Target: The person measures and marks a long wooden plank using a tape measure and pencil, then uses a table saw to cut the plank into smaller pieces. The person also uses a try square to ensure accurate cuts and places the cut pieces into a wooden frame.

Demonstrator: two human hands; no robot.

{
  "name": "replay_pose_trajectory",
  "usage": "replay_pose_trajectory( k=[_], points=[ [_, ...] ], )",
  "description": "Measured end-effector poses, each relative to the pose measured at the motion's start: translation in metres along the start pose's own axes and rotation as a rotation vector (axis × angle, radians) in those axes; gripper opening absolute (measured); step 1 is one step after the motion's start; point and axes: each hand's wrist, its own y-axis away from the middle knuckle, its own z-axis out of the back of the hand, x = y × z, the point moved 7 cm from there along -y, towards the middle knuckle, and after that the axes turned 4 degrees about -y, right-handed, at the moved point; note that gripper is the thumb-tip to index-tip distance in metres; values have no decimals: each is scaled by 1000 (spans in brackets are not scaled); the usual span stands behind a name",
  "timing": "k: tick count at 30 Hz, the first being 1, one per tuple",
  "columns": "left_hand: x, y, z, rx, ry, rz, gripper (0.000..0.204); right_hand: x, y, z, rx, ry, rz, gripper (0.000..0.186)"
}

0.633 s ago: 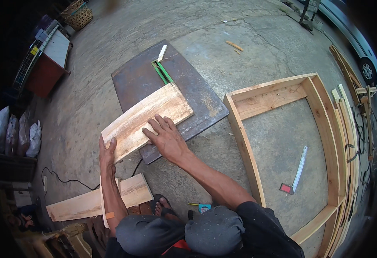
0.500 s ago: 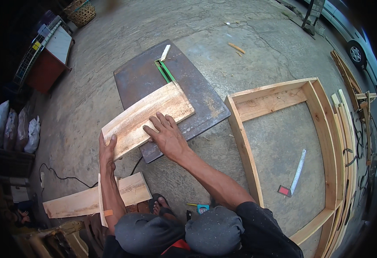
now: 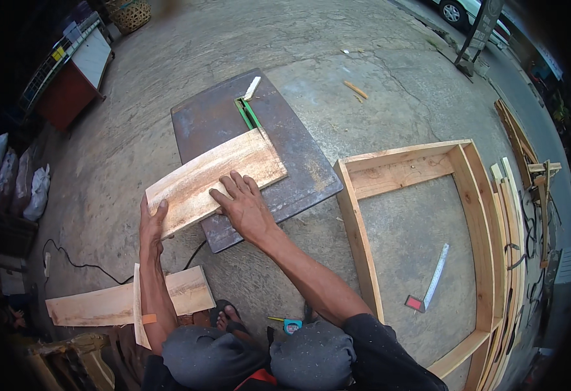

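My left hand (image 3: 152,225) grips the near-left end of a pale wooden board (image 3: 194,169), thumb on top. My right hand (image 3: 245,212) lies on the board near its front edge, fingers spread and slightly bent. The board rests across a dark metal-topped table (image 3: 308,176), its left end overhanging the edge. Beyond the board, a green metal slotted piece (image 3: 249,116) shows on the tabletop, with a short white strip (image 3: 253,86) at its far end. Behind my left forearm, another board (image 3: 87,309) lies low, with a thin upright strip (image 3: 139,306) beside that arm.
An open wooden frame (image 3: 356,241) lies at right, a square (image 3: 434,277) inside, long strips (image 3: 508,247) alongside. A tape measure (image 3: 292,326) is by my feet. A cable (image 3: 83,264) crosses the left floor. Sacks (image 3: 21,182), a counter (image 3: 70,104) and a parked car (image 3: 455,13) stand farther off.
The view has turned slightly, shifting the frame and car in the picture. My hands stay in much the same places on the board, with little visible motion relative to it.
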Motion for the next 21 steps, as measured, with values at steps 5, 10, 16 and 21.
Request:
replay_pose_trajectory(
  k=[5,10,16,21],
  points=[
    [-1,-4,-3,-19,-12,-5,90,-7,-3,-3,-12,11,6,43],
    [-1,-9,-1,-14,-7,-19,91,-7,-8,-5,4,1,2,43],
    [-5,-13,-4,-18,-8,-21,90,-9,-13,-6,7,12,-1,42],
    [-9,-13,-6,-17,5,17,90,-11,-17,-7,25,57,-17,47]
  ],
)
